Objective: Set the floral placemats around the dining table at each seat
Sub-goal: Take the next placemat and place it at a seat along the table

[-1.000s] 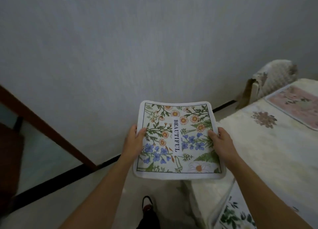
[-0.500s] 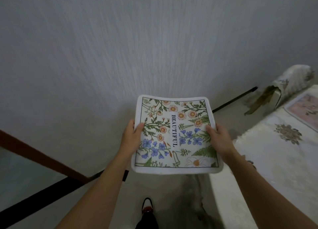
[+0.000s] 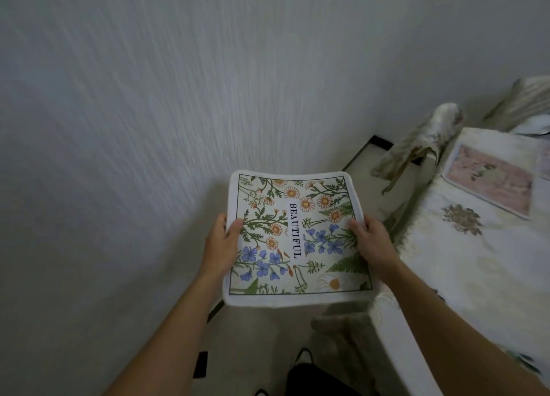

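A pale textured wall (image 3: 148, 127) fills everything to the left of and beyond the left hand (image 3: 218, 246). That hand grips the left edge of the floral placemat (image 3: 297, 238), thumb on top of the print and fingers hidden beneath. The placemat is held in the air between the two hands, over the floor, just short of the table's corner. It is squarish with a white border and rounded corners, a thin dark frame line, and orange daisies, blue flowers, green ferns and one large white daisy around the word BEAUTIFUL, which runs away from the person. Its far edge curls slightly upward. Below it, near the person, a dark shoe (image 3: 303, 357) shows on the floor.

The right hand (image 3: 372, 241) grips the right edge likewise, thumb on top. To the right of this hand lies the dining table (image 3: 446, 261) under a cream flower-patterned cloth. Beyond the hand a fabric-covered chair (image 3: 416, 139) stands at the table's edge, and a pink placemat (image 3: 491, 187) lies flat on the table past it.
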